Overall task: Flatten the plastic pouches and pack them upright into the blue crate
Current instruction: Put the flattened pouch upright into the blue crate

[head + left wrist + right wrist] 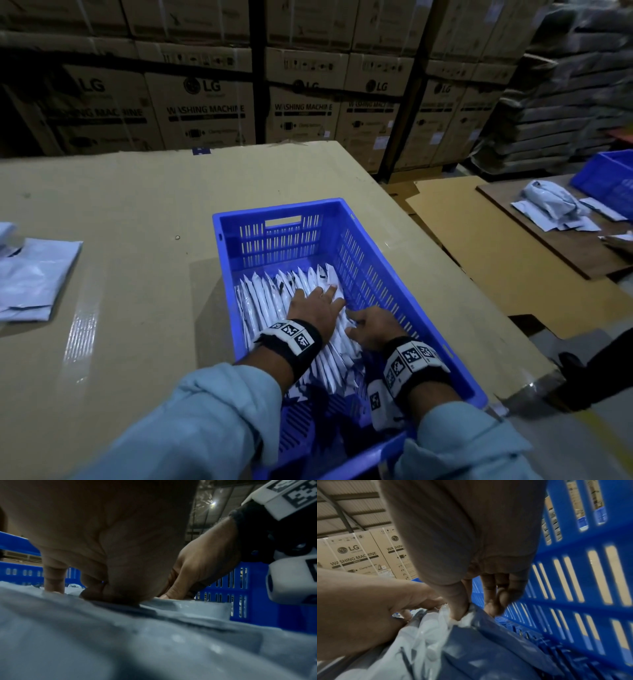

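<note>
Stacked cardboard boxes [202, 109] with washing machine print fill the wall behind a bench [120, 205] covered with brown cardboard. On this bench stands the blue crate [373, 274], its long side running away from the person. Inside it, a row of white plastic pouches [263, 298] stands on edge, leaning a little, and fills the middle part of the crate; the far end near the handle slot shows bare crate wall.

Both hands are inside the crate. The left hand [313, 308] lies flat on top of the pouches with the fingers spread and straight, pressing them down; the left wrist view shows the palm and fingertips touching the pouch tops. The right hand [371, 327] is just beside it, nearer the right wall of the crate, with fingers curled. In the right wrist view its thumb and fingers pinch the crumpled top edge of one pouch [462, 618].

More flat pouches [34, 277] lie in a loose pile on the bench to the left, well apart from the crate. Far right, on another wooden surface, a second blue crate [609, 181] stands near some grey bags [551, 202].
</note>
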The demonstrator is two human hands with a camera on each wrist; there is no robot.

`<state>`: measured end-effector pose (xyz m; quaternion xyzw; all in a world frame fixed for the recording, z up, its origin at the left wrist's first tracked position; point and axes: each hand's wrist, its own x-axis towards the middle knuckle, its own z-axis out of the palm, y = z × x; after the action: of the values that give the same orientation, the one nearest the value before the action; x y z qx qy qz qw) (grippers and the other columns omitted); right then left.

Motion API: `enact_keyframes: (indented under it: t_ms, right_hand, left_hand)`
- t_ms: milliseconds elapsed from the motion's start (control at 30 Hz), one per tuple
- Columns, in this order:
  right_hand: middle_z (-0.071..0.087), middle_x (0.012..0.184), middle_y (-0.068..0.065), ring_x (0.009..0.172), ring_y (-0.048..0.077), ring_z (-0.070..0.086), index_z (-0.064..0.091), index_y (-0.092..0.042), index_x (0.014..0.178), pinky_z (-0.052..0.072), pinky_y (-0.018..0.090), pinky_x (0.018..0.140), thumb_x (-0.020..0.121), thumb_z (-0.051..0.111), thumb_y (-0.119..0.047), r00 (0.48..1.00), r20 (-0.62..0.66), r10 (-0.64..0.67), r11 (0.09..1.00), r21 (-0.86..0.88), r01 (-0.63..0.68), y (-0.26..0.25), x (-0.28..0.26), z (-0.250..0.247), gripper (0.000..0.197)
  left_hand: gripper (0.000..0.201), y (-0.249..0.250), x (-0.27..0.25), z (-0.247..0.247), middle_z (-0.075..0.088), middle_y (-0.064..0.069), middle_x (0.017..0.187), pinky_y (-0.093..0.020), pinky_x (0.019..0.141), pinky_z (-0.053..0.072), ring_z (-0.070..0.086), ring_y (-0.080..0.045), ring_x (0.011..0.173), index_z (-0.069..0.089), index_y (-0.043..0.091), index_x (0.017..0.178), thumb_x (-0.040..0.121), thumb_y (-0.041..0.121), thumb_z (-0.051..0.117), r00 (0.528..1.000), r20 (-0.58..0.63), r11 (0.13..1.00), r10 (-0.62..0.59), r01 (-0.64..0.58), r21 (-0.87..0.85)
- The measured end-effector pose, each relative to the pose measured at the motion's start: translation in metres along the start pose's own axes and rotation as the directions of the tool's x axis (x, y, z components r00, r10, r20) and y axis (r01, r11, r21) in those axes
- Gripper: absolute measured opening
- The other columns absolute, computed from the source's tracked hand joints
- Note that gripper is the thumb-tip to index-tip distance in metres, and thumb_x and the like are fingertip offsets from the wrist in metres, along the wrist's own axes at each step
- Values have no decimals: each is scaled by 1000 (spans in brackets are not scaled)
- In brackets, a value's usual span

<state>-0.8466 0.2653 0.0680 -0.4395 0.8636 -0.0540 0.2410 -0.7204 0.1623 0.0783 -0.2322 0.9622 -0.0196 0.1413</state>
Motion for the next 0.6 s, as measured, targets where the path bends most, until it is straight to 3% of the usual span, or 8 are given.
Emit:
enact_keyframes:
  t_ms: [167,267,367,500,600]
  right_hand:
    - [67,135,6,127,24,60,58,-23,144,46,31,107,93,69,-41,1000,-4,-5,1000,9,5,-2,-4,0,54]
    - [72,124,5,119,22,65,66,-21,136,48,29,101,90,74,-40,999,-35,-7,1000,-6,7,-4,-6,-3,50]
    - [75,107,7,110,25,68,75,-18,119,48,26,88,89,75,-38,998,-61,-3,999,-34,0,-7,-11,-9,36]
    - [69,128,9,121,27,62,69,-17,132,47,32,99,92,70,-38,994,-106,39,999,-24,-42,-14,-25,-17,44]
    - [67,131,11,121,31,62,65,-16,133,50,38,97,97,63,-38,985,-171,37,996,-79,-51,-35,-44,-28,42]
  left_hand:
    - [67,0,-2,-2,-2,-2,172,-56,117,25,14,-24,155,19,30,158,100,19,52,999,52,1000,-7,7,9]
    - [78,1,-5,-10,-4,-2,171,-58,119,24,13,-25,156,16,29,160,97,17,60,994,107,1000,-7,7,0]
    - [70,2,-17,-34,24,-6,165,-59,114,32,33,-27,148,30,25,155,93,17,63,993,116,994,17,-4,-108]
    - [56,-7,-51,-73,49,3,150,-49,105,44,54,-26,132,45,32,146,94,11,53,995,-103,947,-14,-20,-321]
    - [45,-27,-81,-98,57,7,143,-46,103,48,57,-23,128,52,39,139,99,20,56,956,-269,876,-119,-26,-481]
